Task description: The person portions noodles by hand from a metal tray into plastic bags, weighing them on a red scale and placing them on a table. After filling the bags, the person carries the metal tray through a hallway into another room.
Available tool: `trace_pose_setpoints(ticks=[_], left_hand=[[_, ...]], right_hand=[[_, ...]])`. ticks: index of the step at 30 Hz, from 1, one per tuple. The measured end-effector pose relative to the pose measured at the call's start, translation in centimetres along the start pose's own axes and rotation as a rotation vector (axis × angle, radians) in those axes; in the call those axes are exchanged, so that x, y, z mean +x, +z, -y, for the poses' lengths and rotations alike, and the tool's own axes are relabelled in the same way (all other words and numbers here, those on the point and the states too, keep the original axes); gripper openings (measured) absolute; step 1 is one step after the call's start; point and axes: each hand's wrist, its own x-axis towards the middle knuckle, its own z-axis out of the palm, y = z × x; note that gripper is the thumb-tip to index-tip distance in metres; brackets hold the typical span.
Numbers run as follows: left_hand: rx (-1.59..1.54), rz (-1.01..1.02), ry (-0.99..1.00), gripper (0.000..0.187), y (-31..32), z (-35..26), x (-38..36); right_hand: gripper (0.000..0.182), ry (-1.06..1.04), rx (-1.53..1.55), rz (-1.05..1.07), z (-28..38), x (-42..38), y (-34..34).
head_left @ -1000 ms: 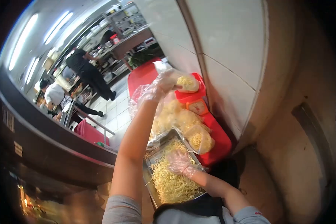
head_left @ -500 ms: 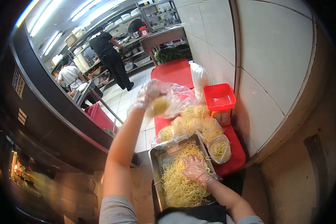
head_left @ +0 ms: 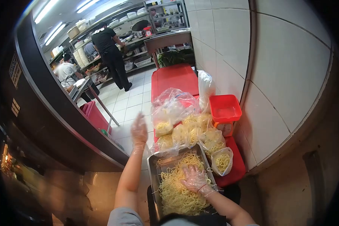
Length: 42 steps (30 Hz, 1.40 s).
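Yellow noodles fill much of a deep metal tray in front of me. My right hand, in a clear plastic glove, lies on the noodles with its fingers spread. Also gloved and somewhat blurred, my left hand is raised beyond the tray's left corner, fingers stretched out and holding nothing. Just right of it sits a clear bag of noodles. More bagged noodles crowd behind the tray, and an open-topped bag stands at its right side.
A red basin rests on an orange scale by the tiled wall. Loose clear bags and a white bag roll lie on the red bench. Two people work farther back near shelves.
My left hand has let go of the noodle bag, which now rests among the others, and has drawn away to the left. My right hand stays on the noodles. The view has shifted slightly.
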Motion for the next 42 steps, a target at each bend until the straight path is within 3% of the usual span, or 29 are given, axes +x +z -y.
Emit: trace_pose_setpoints(ticks=[1,2,3,4,5,6,7,10,14,16,18,20,21,23,25,26,27,29,33,39,42], left_hand=[[-0.027,-0.055,-0.154,0.046,-0.2,1.3,0.3],[0.447,0.09,-0.146,0.051,2.0,8.3,-0.5],[1.147,0.241,-0.051,0.058,4.1,15.1,-1.2],[1.601,0.347,0.091,0.066,6.1,21.3,-1.9],[1.273,0.517,0.005,0.066,7.0,19.9,-2.4],[0.694,0.6,-0.261,0.066,7.5,16.7,-2.8],[0.367,0.624,-0.454,0.066,8.5,14.7,-3.0],[0.17,0.696,-0.551,0.067,12.1,12.8,-2.3],[-0.078,0.767,-0.646,0.068,14.4,12.3,-1.3],[-0.38,0.761,-0.747,0.069,14.2,12.2,-1.1],[-0.677,0.762,-0.853,0.07,12.9,11.8,-0.9],[-0.954,0.771,-0.952,0.071,10.3,11.2,-1.1],[-1.041,0.751,-0.972,0.071,8.9,11.1,-1.5],[-1.038,0.598,-0.896,0.072,5.1,10.9,-3.7],[-0.737,0.273,-0.674,0.08,1.9,11.4,-7.6],[-0.701,0.347,-0.768,0.078,-0.9,9.5,-8.2],[-0.661,0.422,-0.862,0.077,-4.1,6.8,-8.7],[-0.74,0.308,-1.012,0.07,-7.8,4.4,-10.6],[-0.714,0.183,-1.049,0.066,-12.8,1.3,-15.0],[-0.846,0.074,-1.011,0.06,-13.6,-1.1,-16.6],[-0.925,0.094,-0.974,0.058,-12.7,-2.7,-16.4]], right_hand=[[0.073,-0.003,0.005,-0.01,0.0,0.0,0.0],[0.073,-0.006,0.011,-0.019,0.0,0.0,0.1],[0.073,-0.008,0.016,-0.029,0.0,-0.1,0.2],[0.073,-0.006,0.011,-0.002,0.1,-0.1,0.2],[0.073,-0.002,0.005,0.022,0.2,-0.1,0.1],[0.074,0.007,0.0,0.043,0.3,0.0,-0.4],[0.074,0.011,0.005,0.136,0.6,0.2,-1.8],[0.073,-0.008,0.176,0.228,1.3,0.2,-8.2],[0.065,-0.376,0.327,0.035,1.2,1.4,-16.7],[0.054,-0.265,0.301,-0.124,1.4,2.7,-21.9],[0.054,-0.011,0.096,-0.397,0.5,5.8,-26.2],[0.067,-0.025,-0.305,-0.646,-4.8,11.9,-27.1],[0.069,0.114,-0.258,-0.939,-7.4,15.4,-26.3],[0.059,0.345,-0.193,-0.739,-9.1,18.1,-28.7],[0.051,0.344,-0.217,-0.552,-10.5,19.7,-29.7],[0.046,0.343,-0.229,-0.461,-11.2,20.2,-30.1],[0.042,0.34,-0.235,-0.485,-11.7,20.7,-30.4],[0.033,0.34,-0.248,-0.535,-12.9,21.3,-30.8],[0.028,0.324,-0.4,-0.672,-14.8,22.3,-33.3],[0.033,0.068,-0.599,-0.783,-8.8,19.4,-41.2],[0.035,0.095,-0.546,-0.691,-10.0,20.2,-38.7]])
